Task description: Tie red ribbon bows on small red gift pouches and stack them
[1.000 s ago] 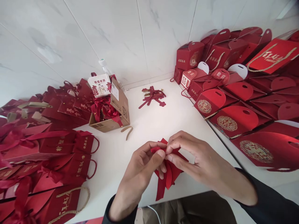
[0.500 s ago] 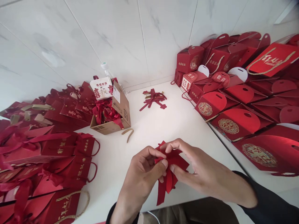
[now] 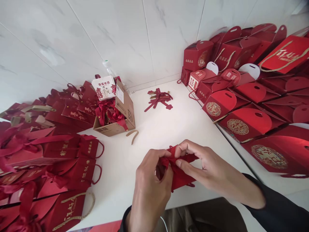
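Note:
A small red gift box (image 3: 181, 180) sits at the front of the white table, partly covered by my hands. On top of it, a red ribbon (image 3: 169, 160) is bunched between my fingers. My left hand (image 3: 152, 180) pinches the ribbon from the left, thumb against curled fingers. From the right, my right hand (image 3: 201, 161) grips the ribbon too, its thumb and index finger close together. The exact shape of the ribbon under the fingertips is hidden.
At left stand red gift boxes (image 3: 65, 174) with ribbons and cord handles. A cardboard box (image 3: 113, 129) holds ribbons and printed cards. Behind lies a pile of red straps (image 3: 159, 99); a tan strap (image 3: 133, 135) is nearer. Stacked red boxes (image 3: 256, 122) fill the right side.
My fingers have shifted on the ribbon. The ribbon tails that hung down in front of the box no longer show there, and more of the box's front is visible.

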The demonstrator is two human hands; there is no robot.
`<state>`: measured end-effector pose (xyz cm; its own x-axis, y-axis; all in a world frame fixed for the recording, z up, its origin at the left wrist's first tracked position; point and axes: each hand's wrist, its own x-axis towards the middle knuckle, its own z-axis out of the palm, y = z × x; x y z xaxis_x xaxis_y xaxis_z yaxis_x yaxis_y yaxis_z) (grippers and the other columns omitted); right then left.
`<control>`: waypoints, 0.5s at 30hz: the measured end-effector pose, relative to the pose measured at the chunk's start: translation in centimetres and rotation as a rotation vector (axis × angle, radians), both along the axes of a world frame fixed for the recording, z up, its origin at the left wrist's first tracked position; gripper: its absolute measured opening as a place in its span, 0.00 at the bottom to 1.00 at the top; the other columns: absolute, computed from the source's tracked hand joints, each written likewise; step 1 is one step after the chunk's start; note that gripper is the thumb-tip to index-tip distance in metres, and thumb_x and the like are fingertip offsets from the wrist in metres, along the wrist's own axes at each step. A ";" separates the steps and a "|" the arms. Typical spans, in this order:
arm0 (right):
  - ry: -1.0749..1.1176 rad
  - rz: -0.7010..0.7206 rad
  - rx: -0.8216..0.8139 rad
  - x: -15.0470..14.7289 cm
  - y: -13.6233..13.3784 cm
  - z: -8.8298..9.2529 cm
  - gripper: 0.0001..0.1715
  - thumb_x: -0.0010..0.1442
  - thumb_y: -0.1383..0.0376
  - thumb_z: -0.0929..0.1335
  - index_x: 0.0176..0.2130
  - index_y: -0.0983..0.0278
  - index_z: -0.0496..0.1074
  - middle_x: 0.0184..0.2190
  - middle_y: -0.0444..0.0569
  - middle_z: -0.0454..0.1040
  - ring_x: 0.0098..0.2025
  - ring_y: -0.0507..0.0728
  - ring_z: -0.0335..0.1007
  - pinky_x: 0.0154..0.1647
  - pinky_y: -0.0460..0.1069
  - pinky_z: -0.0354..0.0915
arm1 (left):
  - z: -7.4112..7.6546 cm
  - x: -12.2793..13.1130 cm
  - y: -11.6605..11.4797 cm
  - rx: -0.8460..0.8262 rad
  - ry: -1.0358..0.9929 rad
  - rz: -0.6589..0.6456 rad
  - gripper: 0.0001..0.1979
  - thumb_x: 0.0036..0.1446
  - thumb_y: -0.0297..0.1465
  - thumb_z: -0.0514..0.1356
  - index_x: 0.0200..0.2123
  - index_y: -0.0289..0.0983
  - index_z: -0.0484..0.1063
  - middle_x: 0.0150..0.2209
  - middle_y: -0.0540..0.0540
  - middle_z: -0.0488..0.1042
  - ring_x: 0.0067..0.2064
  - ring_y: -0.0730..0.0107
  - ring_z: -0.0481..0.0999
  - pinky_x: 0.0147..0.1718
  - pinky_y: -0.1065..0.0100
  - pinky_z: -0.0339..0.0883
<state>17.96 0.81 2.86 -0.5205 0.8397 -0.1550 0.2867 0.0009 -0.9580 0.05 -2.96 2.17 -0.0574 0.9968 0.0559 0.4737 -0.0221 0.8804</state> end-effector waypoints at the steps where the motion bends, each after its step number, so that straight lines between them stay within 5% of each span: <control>1: 0.005 0.002 -0.006 0.0 0.0 0.0 0.03 0.72 0.63 0.65 0.41 0.57 0.68 0.40 0.40 0.76 0.39 0.51 0.73 0.35 0.45 0.68 | -0.3 0.1 -0.1 0.078 0.046 0.015 0.11 0.59 0.21 0.58 0.39 0.42 0.75 0.34 0.51 0.76 0.29 0.75 0.72 0.28 0.74 0.68; 9: 0.028 -0.002 -0.065 0.1 -0.2 0.0 0.17 0.74 0.53 0.61 0.55 0.54 0.72 0.45 0.44 0.79 0.44 0.54 0.77 0.37 0.46 0.72 | -2.4 0.5 -1.0 0.411 0.208 0.062 0.14 0.62 0.17 0.57 0.42 0.42 0.71 0.40 0.48 0.77 0.40 0.70 0.79 0.36 0.72 0.72; 12: 0.012 0.013 -0.012 0.0 0.0 -0.2 0.14 0.73 0.54 0.63 0.51 0.55 0.75 0.50 0.45 0.79 0.50 0.56 0.76 0.40 0.47 0.73 | -2.6 0.6 -1.2 0.437 0.162 0.081 0.15 0.61 0.17 0.58 0.44 0.42 0.69 0.42 0.48 0.77 0.43 0.69 0.79 0.37 0.72 0.73; 15: -0.052 0.016 0.013 -0.2 0.2 -0.2 0.11 0.72 0.56 0.64 0.45 0.56 0.75 0.43 0.44 0.79 0.42 0.54 0.76 0.31 0.46 0.69 | -2.8 0.5 -1.3 0.441 0.123 0.119 0.14 0.61 0.18 0.60 0.43 0.42 0.68 0.43 0.47 0.76 0.43 0.69 0.78 0.33 0.72 0.72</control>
